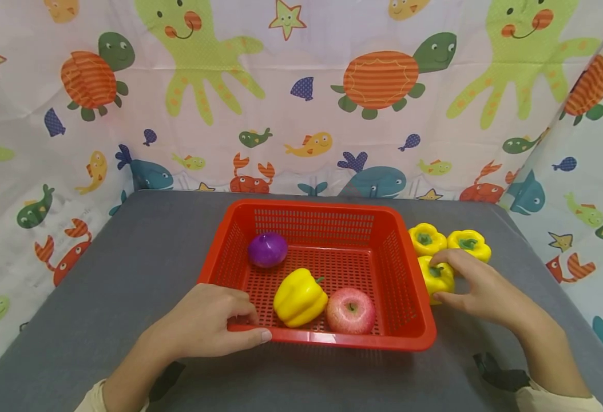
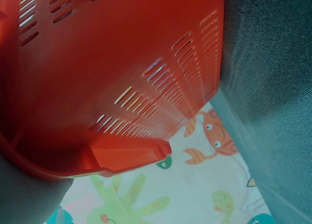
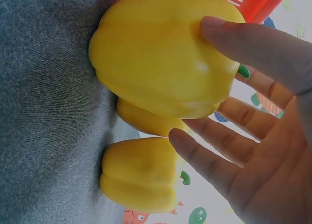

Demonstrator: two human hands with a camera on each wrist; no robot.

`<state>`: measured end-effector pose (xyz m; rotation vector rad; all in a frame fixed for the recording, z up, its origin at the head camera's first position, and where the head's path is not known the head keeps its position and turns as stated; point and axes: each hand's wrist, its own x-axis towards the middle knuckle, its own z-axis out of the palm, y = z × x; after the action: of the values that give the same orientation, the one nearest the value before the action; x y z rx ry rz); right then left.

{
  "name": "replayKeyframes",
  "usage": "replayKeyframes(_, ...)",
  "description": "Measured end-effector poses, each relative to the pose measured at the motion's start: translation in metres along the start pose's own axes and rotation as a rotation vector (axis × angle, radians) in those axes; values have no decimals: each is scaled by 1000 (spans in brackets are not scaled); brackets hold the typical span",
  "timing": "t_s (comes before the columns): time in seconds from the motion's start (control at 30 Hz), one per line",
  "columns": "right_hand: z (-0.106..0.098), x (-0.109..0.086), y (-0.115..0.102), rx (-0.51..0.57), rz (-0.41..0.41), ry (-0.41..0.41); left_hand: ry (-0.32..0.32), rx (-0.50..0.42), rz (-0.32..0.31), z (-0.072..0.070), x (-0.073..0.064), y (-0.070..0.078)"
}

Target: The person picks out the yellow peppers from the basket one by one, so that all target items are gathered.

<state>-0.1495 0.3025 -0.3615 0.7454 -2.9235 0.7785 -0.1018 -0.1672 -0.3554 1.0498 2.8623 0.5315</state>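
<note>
A red plastic basket (image 1: 353, 342) stands on the grey table, with a purple onion (image 1: 268, 250), a yellow bell pepper (image 1: 300, 297) and a pink-red apple (image 1: 350, 311) inside. My left hand (image 1: 206, 320) grips its near left corner, thumb along the front rim and fingers curled over the edge. Right of the basket, my right hand (image 1: 481, 286) holds the nearest of three yellow bell peppers (image 3: 161, 53) from above. Its thumb (image 3: 243, 38) lies on the pepper's side, and the other fingers reach round behind. That pepper sits close to the basket's right wall.
Two more yellow bell peppers, one at the back left (image 1: 427, 239) and one at the back right (image 1: 469, 245), stand just beyond the held one. Grey cloth (image 1: 126, 257) covers the table. A curtain (image 1: 301, 114) printed with sea animals encloses the back and sides.
</note>
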Motion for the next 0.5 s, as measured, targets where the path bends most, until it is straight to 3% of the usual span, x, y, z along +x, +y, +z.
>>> replayKeyframes(0.23,-6,-2,-4,-2,-36,24,0,1,3,2,1,-2)
replayKeyframes(0.5,-27,9,-24,-58,-156,65,0,-4,-6,1,0,-1)
